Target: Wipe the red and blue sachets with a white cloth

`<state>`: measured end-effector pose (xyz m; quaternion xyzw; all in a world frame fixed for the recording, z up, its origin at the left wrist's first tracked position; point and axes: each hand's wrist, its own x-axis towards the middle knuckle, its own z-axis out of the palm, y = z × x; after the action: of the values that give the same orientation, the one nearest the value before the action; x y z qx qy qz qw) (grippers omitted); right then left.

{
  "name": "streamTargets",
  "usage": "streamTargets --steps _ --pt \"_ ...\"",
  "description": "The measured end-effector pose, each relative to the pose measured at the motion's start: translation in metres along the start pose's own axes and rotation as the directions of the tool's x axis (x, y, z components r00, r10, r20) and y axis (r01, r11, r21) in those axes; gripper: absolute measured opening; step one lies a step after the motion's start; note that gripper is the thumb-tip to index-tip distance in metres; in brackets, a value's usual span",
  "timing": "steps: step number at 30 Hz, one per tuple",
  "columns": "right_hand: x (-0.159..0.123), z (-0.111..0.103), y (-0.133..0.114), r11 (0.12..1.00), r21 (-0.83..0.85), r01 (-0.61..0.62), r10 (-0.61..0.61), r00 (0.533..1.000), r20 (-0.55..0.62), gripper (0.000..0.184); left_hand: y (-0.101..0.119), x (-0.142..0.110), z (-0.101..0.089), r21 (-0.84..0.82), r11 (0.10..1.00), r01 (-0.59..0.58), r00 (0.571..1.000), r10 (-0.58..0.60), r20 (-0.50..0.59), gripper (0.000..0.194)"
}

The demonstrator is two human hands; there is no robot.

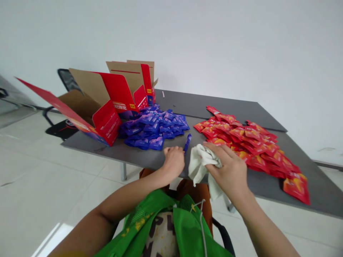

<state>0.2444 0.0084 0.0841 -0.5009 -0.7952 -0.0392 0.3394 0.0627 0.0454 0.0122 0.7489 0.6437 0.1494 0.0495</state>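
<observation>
My right hand rests on a crumpled white cloth at the near edge of the grey table, fingers curled over it. My left hand is closed on the table edge, its fingers pinching the lower end of a single blue packet. A pile of blue packets lies just beyond my left hand. A spread of red packets lies beyond and right of my right hand.
An open red and brown cardboard box stands at the table's far left, with a second one behind it. A black chair stands behind the boxes. A green vest covers my lap below.
</observation>
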Motion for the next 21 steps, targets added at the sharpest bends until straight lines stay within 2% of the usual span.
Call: streamTargets --steps 2,5,6,8,12,15,18,21 --pt "-0.009 0.015 0.001 0.996 0.042 -0.073 0.072 0.997 0.015 0.039 -0.019 0.007 -0.009 -0.121 0.989 0.090 0.996 -0.086 0.036 0.027" --pt "-0.010 0.038 -0.004 0.965 0.012 -0.261 0.261 0.965 0.030 0.042 -0.039 0.006 -0.017 -0.237 0.962 0.136 0.978 -0.091 0.189 0.028" --pt "-0.007 0.046 -0.007 0.957 0.001 -0.289 0.289 0.956 0.057 0.043 -0.041 0.003 -0.018 -0.247 0.959 0.137 0.968 -0.077 0.240 0.028" --pt "0.000 0.062 -0.013 0.965 -0.014 -0.261 0.260 0.955 0.143 0.040 -0.039 -0.006 -0.018 -0.198 0.973 0.116 0.958 -0.057 0.280 0.028" --pt "0.012 0.098 -0.021 0.977 -0.164 -0.137 0.184 0.930 0.318 0.023 -0.022 -0.020 -0.013 0.062 0.992 0.108 0.974 -0.118 0.193 0.033" --pt "0.019 0.116 -0.016 0.939 -0.314 -0.142 0.247 0.913 0.325 0.016 -0.014 -0.022 -0.011 0.121 0.981 0.152 0.971 -0.172 0.167 0.032" --pt "0.032 0.119 -0.001 0.880 -0.410 -0.239 0.364 0.894 0.261 0.021 -0.012 -0.022 -0.010 0.125 0.969 0.211 0.954 -0.233 0.192 0.033" --pt "0.044 0.107 0.015 0.853 -0.408 -0.325 0.445 0.862 0.242 0.024 -0.013 -0.025 -0.008 0.139 0.967 0.212 0.965 -0.230 0.130 0.036"
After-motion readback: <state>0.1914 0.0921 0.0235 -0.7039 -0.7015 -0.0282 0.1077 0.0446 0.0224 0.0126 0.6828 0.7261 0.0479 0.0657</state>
